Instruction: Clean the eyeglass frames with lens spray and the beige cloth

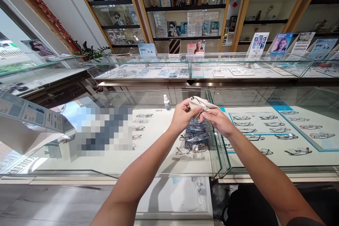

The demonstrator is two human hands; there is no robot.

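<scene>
Both hands meet above the glass counter, holding a folded cream cloth (205, 103) between them. My left hand (184, 114) pinches its left side, thumb on the front. On the right, my right hand (215, 118) is closed on the lower edge, with its fingertips close to the left thumb. A thin dark loop shows at the cloth's upper left, and fine dark and gold-coloured lines hang near the fingers; I cannot tell whether these are a cord or a glasses frame. Below the hands lie several pairs of eyeglasses (194, 148), partly hidden by them.
A small white spray bottle (167, 103) stands upright left of the hands. Glass display counters with rows of eyeglasses (298, 151) extend to the right. At the left edge is a printed paper bag (23, 130). A dark rounded object (246, 204) sits below the counter's front edge.
</scene>
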